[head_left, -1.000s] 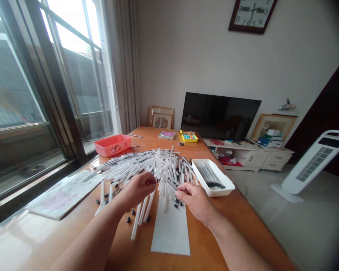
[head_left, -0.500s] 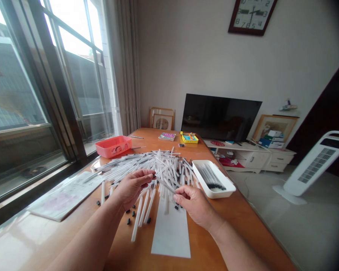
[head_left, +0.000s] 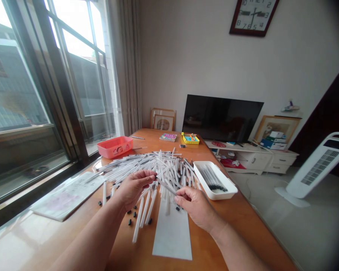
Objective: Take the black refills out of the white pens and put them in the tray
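Between my two hands is a slim translucent plastic tube [head_left: 166,185], held at a slant above the pile. My left hand [head_left: 138,185] pinches its far left end, where a small dark tip shows at the fingertips. At the near right end, my right hand [head_left: 192,203] grips the tube between thumb and fingers. Under and beyond both hands spreads a heap of similar tubes [head_left: 141,162]. A white paper strip [head_left: 172,237] lies below them, and small black caps [head_left: 130,222] are scattered near my left forearm.
A white tray [head_left: 224,194] with black-ended tubes stands at the right. The pink box [head_left: 113,148] is at the back left, near a flat pad [head_left: 62,195]. Farther back lie a booklet [head_left: 168,137] and a yellow box [head_left: 190,139]. The table edge runs along the right.
The view has shifted slightly. Both hands keep their hold on the tube, with no clear movement relative to the table.
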A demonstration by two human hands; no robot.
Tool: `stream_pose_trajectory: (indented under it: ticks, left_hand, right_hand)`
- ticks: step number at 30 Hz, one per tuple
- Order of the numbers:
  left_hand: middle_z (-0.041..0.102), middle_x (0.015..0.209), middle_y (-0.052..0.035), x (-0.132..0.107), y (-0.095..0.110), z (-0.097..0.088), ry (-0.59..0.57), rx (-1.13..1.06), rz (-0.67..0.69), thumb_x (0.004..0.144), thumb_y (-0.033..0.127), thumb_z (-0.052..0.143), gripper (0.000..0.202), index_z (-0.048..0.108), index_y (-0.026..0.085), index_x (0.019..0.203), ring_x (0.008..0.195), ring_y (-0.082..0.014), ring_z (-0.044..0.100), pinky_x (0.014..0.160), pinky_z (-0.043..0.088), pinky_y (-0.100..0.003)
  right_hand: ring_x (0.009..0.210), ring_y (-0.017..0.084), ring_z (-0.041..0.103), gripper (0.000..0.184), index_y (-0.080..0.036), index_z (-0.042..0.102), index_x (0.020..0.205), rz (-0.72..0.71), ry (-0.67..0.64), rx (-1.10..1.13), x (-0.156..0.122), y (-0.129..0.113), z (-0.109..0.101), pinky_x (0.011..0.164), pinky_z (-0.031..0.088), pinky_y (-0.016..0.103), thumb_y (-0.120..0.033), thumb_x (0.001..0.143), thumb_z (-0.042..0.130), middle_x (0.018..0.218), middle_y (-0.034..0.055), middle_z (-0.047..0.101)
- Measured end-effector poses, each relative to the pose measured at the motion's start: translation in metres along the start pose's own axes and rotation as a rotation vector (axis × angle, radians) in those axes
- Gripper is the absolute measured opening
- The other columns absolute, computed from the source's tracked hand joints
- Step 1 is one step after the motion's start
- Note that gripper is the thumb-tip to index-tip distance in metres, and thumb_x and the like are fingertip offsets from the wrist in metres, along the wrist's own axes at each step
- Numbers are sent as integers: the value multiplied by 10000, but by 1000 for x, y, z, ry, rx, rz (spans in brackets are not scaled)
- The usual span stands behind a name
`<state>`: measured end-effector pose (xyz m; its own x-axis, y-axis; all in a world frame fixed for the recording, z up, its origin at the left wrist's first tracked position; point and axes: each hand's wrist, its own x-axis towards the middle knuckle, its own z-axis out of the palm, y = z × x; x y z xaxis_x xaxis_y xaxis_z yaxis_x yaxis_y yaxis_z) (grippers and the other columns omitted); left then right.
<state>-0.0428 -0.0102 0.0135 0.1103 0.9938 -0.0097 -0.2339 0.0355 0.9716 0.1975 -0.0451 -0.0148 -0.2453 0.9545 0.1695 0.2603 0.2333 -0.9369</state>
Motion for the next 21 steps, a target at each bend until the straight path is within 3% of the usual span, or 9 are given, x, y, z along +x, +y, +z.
stream_pose_trajectory:
  ticks: [21]
  left_hand:
    - [720,841,-49,-1,-1,3,-31,32,47,670,280,852,235,766,169,858,816,-167,600,829,410,-299]
  right_hand:
    - [597,113,456,155,-171,686,855,12,-1,-9,-1,-1,2,554,362,225,-319,841,641,638,-34,547]
